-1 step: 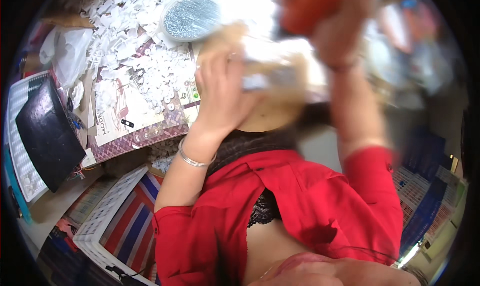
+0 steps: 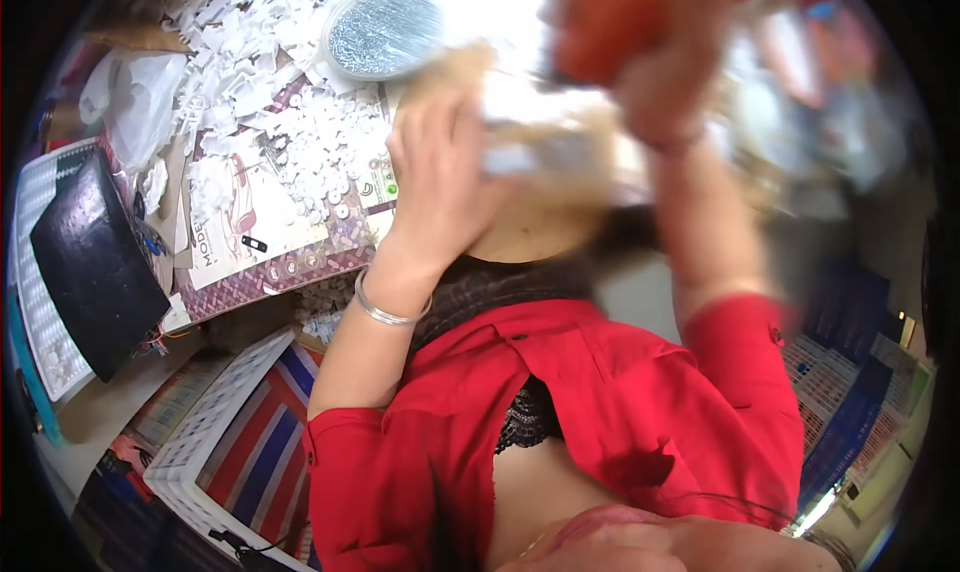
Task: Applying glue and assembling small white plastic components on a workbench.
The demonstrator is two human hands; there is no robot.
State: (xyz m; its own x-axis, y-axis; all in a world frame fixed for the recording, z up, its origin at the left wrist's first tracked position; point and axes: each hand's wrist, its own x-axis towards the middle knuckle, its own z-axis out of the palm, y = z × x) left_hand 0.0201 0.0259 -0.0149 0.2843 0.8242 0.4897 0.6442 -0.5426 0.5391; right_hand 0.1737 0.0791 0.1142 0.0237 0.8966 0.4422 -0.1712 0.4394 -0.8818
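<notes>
My left hand [image 2: 440, 177], a silver bangle at its wrist, grips the left side of a tan, rounded board [image 2: 525, 234] at the table's front edge. Its fingers point away from me and its thumb reaches across the board. Small whitish pieces [image 2: 508, 159] lie on the board, smeared by motion. My right hand [image 2: 665, 92] is closed around an orange-red tool [image 2: 612, 32], held above the board's far right side. Blur hides the tool's exact kind and its tip. Beyond my left hand stands a round clear tub of small silvery metal parts [image 2: 383, 34].
White plastic pieces [image 2: 240, 22] and small white round parts [image 2: 320, 167] are heaped on the patterned table cover [image 2: 290, 269]. At the left are a clear plastic bag [image 2: 145, 102], a black curved panel [image 2: 95, 262] and a white basket [image 2: 45, 312]. A striped crate [image 2: 240, 452] stands below.
My right hand and the orange-red tool have shifted slightly to the left. My left hand stays on the board almost unmoved.
</notes>
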